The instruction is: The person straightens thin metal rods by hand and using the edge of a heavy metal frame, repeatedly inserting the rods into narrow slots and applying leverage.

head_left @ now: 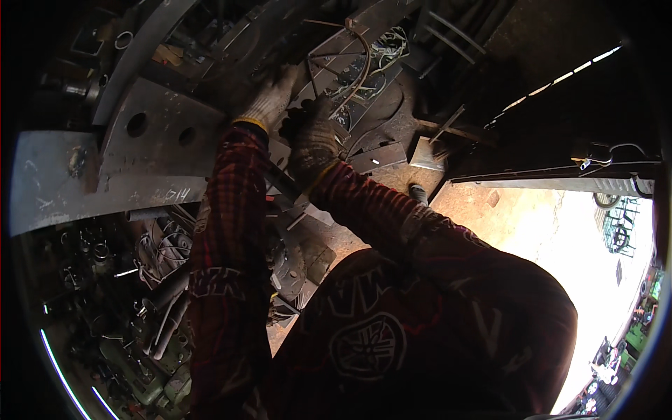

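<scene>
My left hand [270,100], in a pale knit glove with a yellow cuff, reaches forward against dark metal parts. Its fingers run into deep shadow, so their grip does not show. Close beside it, my right hand [313,145] wears a dirtier, darker glove. The fingers of this hand are curled in shadow around something I cannot make out. Just beyond it rises a bent brown rod or hose [365,59], with thin metal bars next to it. Loose wires [388,49] lie past the rod among metal plates.
At left lies a large steel plate [157,122] with two round holes, above a long curved metal strip [105,199]. Coiled cable [171,245] and pipes [168,318] crowd the lower left. Right of my hands stands a small metal box [427,154]. Bright floor [518,217] shows through an opening.
</scene>
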`<act>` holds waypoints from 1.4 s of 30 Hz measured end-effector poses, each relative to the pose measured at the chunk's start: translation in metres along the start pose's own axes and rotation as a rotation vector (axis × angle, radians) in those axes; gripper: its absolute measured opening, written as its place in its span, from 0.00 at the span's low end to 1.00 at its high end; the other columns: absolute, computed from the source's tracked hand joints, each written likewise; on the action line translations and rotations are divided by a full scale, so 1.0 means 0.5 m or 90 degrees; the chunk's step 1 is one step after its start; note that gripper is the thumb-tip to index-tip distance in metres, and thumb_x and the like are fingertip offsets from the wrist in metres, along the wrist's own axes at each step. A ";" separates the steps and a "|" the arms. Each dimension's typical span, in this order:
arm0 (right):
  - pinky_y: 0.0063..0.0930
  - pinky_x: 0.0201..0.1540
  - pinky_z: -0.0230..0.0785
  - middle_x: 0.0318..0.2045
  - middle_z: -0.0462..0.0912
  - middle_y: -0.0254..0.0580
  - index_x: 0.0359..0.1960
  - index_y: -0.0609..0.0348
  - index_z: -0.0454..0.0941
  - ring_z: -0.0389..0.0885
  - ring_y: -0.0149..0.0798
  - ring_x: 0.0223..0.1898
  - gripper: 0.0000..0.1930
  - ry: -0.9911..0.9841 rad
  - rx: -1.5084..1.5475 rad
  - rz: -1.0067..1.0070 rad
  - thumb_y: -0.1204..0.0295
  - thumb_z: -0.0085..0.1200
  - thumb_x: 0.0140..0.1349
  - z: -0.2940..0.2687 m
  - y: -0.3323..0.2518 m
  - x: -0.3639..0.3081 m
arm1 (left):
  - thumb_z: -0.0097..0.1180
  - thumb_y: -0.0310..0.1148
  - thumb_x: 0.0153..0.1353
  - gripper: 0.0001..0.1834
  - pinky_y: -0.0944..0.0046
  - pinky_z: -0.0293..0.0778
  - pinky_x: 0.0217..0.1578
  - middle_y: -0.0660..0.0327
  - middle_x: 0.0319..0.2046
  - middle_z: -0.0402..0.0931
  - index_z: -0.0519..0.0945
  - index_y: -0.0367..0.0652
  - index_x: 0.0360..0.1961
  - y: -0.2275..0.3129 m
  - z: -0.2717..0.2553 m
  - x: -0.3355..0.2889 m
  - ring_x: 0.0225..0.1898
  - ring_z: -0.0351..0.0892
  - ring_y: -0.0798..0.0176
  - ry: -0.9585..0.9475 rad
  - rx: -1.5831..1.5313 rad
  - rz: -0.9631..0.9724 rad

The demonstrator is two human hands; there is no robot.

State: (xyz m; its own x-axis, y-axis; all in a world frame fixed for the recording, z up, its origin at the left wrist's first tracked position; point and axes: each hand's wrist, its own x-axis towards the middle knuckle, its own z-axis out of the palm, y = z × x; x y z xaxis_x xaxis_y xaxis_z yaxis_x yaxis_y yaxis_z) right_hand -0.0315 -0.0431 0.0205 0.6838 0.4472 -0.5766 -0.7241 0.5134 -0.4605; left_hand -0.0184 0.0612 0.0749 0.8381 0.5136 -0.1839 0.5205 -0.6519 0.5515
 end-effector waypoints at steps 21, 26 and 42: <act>0.31 0.31 0.73 0.31 0.80 0.40 0.53 0.59 0.74 0.77 0.33 0.26 0.28 -0.429 -0.311 0.305 0.45 0.37 0.75 -0.143 -0.159 -0.008 | 0.58 0.33 0.60 0.25 0.51 0.79 0.40 0.51 0.46 0.80 0.73 0.46 0.60 0.213 0.200 -0.404 0.40 0.83 0.50 0.524 0.389 0.047; 0.25 0.29 0.73 0.30 0.79 0.37 0.57 0.59 0.71 0.76 0.33 0.24 0.28 -0.655 -0.563 0.128 0.48 0.50 0.70 -0.173 -0.215 0.013 | 0.53 0.32 0.63 0.21 0.50 0.81 0.33 0.47 0.35 0.81 0.76 0.55 0.58 0.191 0.220 -0.363 0.36 0.85 0.48 0.297 0.293 -0.228; 0.45 0.56 0.70 0.45 0.82 0.43 0.52 0.48 0.81 0.78 0.47 0.51 0.23 -0.849 -1.086 -1.017 0.48 0.58 0.61 -0.087 -0.596 0.030 | 0.58 0.22 0.53 0.21 0.56 0.70 0.22 0.64 0.24 0.74 0.84 0.53 0.48 0.113 0.089 -0.427 0.23 0.74 0.59 0.609 0.463 0.229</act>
State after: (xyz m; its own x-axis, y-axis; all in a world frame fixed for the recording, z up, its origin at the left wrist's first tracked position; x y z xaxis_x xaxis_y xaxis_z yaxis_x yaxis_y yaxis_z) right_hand 0.1907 -0.2211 0.1195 -0.2545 0.7948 0.5509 0.9245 0.3671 -0.1025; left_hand -0.1609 -0.1102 0.1091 0.6554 0.2429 0.7151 0.5120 -0.8390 -0.1843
